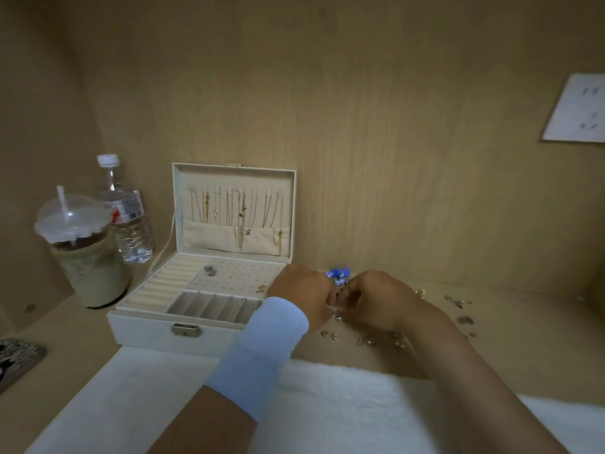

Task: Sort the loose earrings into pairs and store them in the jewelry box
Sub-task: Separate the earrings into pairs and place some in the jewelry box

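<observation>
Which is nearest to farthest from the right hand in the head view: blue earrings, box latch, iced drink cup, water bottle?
From the right hand:
1. Blue earrings, just behind the hand, between both hands.
2. Box latch, on the jewelry box front, to the left.
3. and 4. Iced drink cup and water bottle, far left past the box; too close to rank.

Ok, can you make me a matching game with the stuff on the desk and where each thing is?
Things:
1. iced drink cup
2. necklaces
3. blue earrings
4. white towel

Places:
A. hanging inside the open lid of the jewelry box
B. on the desk just behind the two hands
C. at the near edge of the desk, under the forearms
D. left of the jewelry box, in front of the water bottle

Pairs: 1-D, 2-A, 3-B, 4-C
</observation>
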### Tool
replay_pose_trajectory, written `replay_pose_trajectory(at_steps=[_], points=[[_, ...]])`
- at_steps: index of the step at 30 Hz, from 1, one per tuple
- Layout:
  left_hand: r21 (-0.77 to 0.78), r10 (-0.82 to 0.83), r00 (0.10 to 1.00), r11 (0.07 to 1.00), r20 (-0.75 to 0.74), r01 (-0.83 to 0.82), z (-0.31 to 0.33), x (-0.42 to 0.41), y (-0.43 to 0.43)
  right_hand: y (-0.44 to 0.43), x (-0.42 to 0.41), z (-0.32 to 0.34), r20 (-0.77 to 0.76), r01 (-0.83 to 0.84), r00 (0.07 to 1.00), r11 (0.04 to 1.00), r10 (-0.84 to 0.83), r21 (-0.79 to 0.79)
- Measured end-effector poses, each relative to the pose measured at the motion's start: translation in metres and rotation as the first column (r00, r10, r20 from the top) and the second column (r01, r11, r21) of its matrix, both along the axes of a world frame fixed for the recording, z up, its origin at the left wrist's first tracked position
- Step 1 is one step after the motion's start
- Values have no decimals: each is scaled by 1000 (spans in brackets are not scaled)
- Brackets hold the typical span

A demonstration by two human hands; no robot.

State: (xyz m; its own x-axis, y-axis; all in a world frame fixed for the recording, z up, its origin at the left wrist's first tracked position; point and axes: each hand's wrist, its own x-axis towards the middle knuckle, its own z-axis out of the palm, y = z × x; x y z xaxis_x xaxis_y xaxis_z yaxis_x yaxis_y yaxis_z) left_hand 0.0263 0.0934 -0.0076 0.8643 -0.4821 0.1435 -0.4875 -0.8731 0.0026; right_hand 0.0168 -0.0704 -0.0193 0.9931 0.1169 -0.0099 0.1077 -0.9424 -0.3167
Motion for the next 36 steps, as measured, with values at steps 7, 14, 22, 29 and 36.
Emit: replay_pose_trajectory(at_steps=[7,14,22,29,36], points=[[173,74,997,982,35,-79,-21,11,-11,3,3,-7,-11,0,1000,1000,0,-24],[121,24,996,992,92,-35,-25,14,-14,-4,7,-8,14,24,1000,1000,-25,2],[-407,80,997,910,-12,-78,17,1,39,6,6,11,120,-38,993,913,-13,406],[-675,30,993,731,-114,-99,17,3,101,60,-14,28,207,-172,976,827,69,535],[-772,-30,989,628,-147,-95,-1,2,126,95,-27,23,183,-241,966,898,185,368]])
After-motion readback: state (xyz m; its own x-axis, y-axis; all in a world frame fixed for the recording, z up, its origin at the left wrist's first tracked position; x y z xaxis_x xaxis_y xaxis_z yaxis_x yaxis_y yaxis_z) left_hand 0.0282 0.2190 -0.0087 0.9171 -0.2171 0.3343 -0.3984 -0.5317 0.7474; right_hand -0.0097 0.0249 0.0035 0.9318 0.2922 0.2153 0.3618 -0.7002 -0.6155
